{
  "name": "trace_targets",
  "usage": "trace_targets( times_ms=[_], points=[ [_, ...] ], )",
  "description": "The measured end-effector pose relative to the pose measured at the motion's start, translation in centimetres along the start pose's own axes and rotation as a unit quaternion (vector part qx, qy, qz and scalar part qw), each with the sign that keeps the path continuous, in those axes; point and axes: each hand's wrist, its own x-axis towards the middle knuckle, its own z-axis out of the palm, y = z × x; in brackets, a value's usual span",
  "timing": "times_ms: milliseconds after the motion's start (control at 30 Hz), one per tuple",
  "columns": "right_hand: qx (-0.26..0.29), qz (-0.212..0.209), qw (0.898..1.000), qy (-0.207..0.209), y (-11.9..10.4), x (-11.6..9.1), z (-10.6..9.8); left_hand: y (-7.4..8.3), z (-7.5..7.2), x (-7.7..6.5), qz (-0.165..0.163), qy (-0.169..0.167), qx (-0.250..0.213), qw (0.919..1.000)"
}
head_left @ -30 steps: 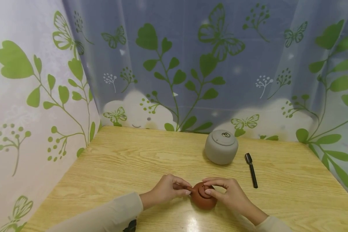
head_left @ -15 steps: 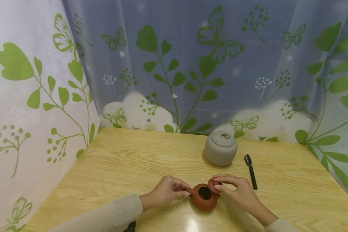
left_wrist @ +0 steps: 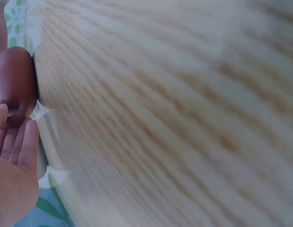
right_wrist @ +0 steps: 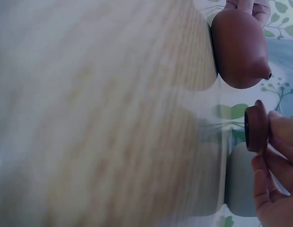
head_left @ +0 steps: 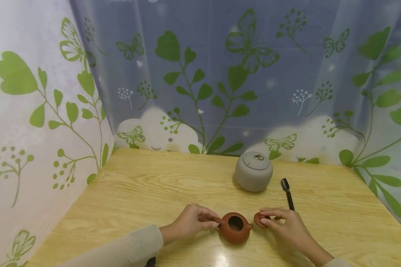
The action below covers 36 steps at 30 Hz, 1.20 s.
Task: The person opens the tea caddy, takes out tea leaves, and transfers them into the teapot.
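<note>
Left hand [head_left: 190,222] pinches the handle [head_left: 221,220] of the teapot [head_left: 233,238], thumb and fingers closed on it. Right hand [head_left: 289,224], just off the teapot's spout side, is clamped on the lid [right_wrist: 257,127] by thumb and fingers; lid raised off the table [head_left: 153,185], underside down. Hands apart, teapot between them, upright on the table, mouth uncovered.

Step in hand looks like taking the lid away. Best done, I judge, by keeping the lid level, its rim well clear of the spout, and steadying the teapot lightly so it doesn't tip.

Farther out: grey jar [head_left: 253,176], lidded, behind the teapot; black scoop [head_left: 288,193] behind and right of it, lower end hidden by the right hand.
</note>
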Motion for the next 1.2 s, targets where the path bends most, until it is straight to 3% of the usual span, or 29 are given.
trace_targets(
  times_ms=[200, 600, 1200],
  points=[
    [-0.004, 0.033, 0.999, -0.037, 0.4, 0.2, -0.4, 0.0, 0.1, 0.1, 0.004, -0.004, -0.006, 1.0000],
    [0.011, 0.018, 0.991, -0.129, 1.0, 0.9, 0.2, -0.4, -0.4, -0.4, 0.012, 0.000, 0.004, 0.9999],
    [0.024, 0.040, 0.989, -0.142, 1.3, 0.6, -0.4, -0.1, 0.0, -0.1, -0.001, -0.009, -0.021, 0.9997]
  ],
)
